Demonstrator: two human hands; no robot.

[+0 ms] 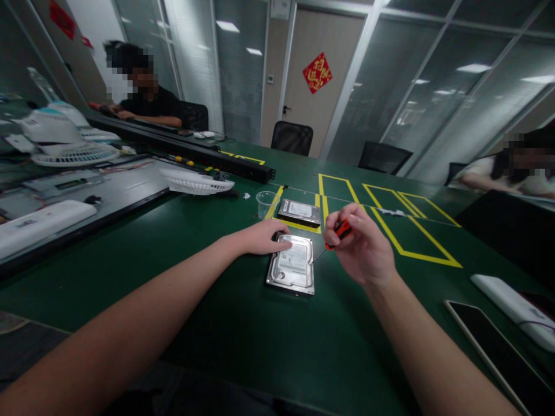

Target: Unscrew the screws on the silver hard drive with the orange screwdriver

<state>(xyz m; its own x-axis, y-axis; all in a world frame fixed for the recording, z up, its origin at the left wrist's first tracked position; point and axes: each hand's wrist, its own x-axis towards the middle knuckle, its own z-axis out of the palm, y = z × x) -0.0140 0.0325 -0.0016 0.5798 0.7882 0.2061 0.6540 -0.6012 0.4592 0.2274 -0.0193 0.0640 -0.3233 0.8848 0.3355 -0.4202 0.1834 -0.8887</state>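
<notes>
A silver hard drive [290, 268] lies label side up on the green table in front of me. My left hand [262, 237] grips its far left corner, thumb on the top face and fingers partly hidden behind the edge. In my right hand [358, 242] is a red and black screwdriver [342, 231], fingers closed round the handle. Its thin shaft slants down to the left, and the tip is at the drive's right edge; whether it touches a screw I cannot tell. Just beyond sits a second hard drive [299, 212] inside a yellow tape outline.
A clear plastic cup [265, 203] stands left of the second drive. White fan parts [197, 182] and a large panel [113, 185] occupy the left. A phone [498, 352] and a white power strip [515, 309] lie at right. Two people sit across the table.
</notes>
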